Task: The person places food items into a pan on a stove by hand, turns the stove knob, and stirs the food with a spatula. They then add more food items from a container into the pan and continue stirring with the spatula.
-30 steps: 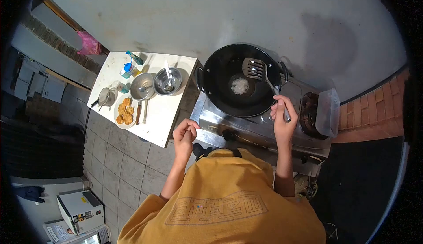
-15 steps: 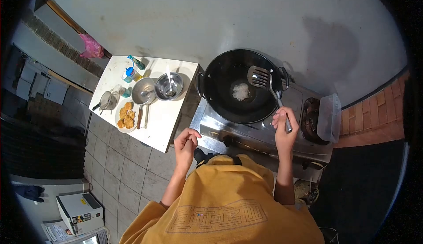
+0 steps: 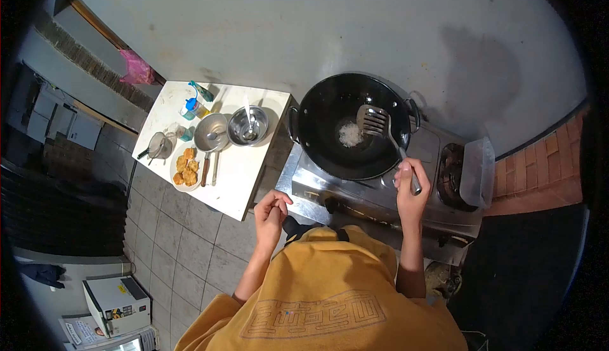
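Note:
My right hand (image 3: 412,183) grips the handle of a slotted spatula (image 3: 374,121). The spatula's metal head is inside a black two-handled wok (image 3: 323,157) on the stove. Close to its left edge, a pale, frothy piece of food (image 3: 350,135) lies in the bottom of the wok. My left hand (image 3: 271,213) hovers between the white table and the stove's near left corner, fingers curled in, with nothing visible in it.
On the white table (image 3: 238,189) at left stand a plate of golden fried pieces (image 3: 187,168), a metal bowl (image 3: 257,113) with a spoon, a saucepan (image 3: 204,132), a strainer (image 3: 158,147) and bottles. A clear plastic container (image 3: 477,173) is right of the steel stove (image 3: 311,183).
The spatula head has come slightly down and left relative to the wok, nearer the pale food. The whole view has shifted a little; my left hand keeps its curled shape.

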